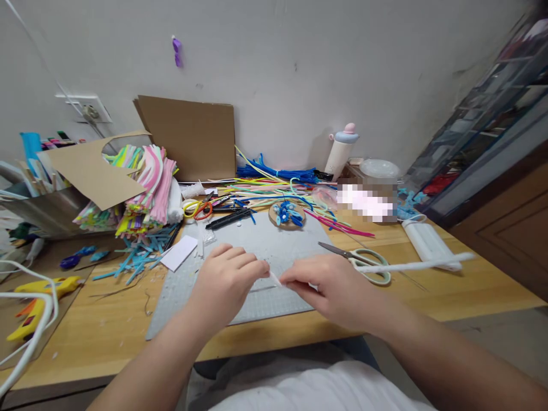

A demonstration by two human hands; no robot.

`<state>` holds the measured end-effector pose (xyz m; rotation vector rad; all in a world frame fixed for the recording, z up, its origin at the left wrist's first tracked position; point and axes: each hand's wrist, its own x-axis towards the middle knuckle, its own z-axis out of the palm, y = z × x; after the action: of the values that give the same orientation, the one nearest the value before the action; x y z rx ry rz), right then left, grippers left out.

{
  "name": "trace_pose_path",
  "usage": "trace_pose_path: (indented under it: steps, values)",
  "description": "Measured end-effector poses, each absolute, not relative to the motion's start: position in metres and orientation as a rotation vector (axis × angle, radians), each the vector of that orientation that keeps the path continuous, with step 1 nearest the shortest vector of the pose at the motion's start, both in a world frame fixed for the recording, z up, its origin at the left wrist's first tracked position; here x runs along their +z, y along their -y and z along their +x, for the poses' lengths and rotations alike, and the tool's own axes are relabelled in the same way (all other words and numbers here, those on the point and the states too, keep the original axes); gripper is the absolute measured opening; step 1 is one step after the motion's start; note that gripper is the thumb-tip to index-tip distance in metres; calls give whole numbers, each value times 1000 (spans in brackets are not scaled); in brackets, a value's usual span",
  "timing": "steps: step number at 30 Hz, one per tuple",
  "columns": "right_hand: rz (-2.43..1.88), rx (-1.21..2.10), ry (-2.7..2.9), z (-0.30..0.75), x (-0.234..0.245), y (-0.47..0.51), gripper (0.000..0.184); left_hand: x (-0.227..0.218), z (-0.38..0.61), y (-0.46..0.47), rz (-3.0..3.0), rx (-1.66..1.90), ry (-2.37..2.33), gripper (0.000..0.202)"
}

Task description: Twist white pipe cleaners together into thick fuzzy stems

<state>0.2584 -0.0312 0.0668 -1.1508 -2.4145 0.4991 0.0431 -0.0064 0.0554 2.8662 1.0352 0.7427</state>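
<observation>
Both my hands hover over a grey cutting mat (274, 240) on a wooden desk. My left hand (226, 282) is closed in a pinch on the near end of a white pipe cleaner (411, 265). My right hand (329, 288) also pinches that pipe cleaner close to the left fingertips; its long tail runs out to the right, past the scissors. A short white tip (275, 278) shows between the two pinches.
Green-handled scissors (363, 264) lie on the mat's right edge. A cork coaster with blue pieces (286, 215), loose coloured pipe cleaners (274, 191), a stacked bundle (145, 194), cardboard (188, 137), a white bottle (340, 151), a yellow glue gun (38, 299).
</observation>
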Motion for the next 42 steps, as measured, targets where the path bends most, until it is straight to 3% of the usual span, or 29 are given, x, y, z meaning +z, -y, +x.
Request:
trace_pose_path:
  steps: [9, 18, 23, 28, 33, 37, 39, 42]
  values:
    - [-1144, 1064, 2098, 262, 66, 32, 20, 23, 50, 0, 1963, 694, -888, 25]
    - [-1264, 308, 2277, 260, 60, 27, 28, 46, 57, 30, 2525, 717, -1042, 22]
    - [-1129, 690, 2376, 261, 72, 32, 25, 68, 37, 5, 2617, 819, -967, 20]
    - [-1116, 1061, 2040, 258, 72, 33, 20, 48, 48, -6, 2482, 922, -958, 18]
    - [-1224, 630, 2030, 257, 62, 29, 26, 27, 70, 23, 2532, 801, -1040, 24]
    - [-1292, 225, 2253, 260, 60, 28, 32, 45, 61, 30, 2699, 832, -1090, 20]
    - [-1285, 282, 2315, 262, 63, 30, 32, 60, 50, 22, 2764, 855, -1134, 16]
    - [-1175, 623, 2312, 263, 70, 32, 31, 72, 35, 5, 2767, 883, -1145, 15]
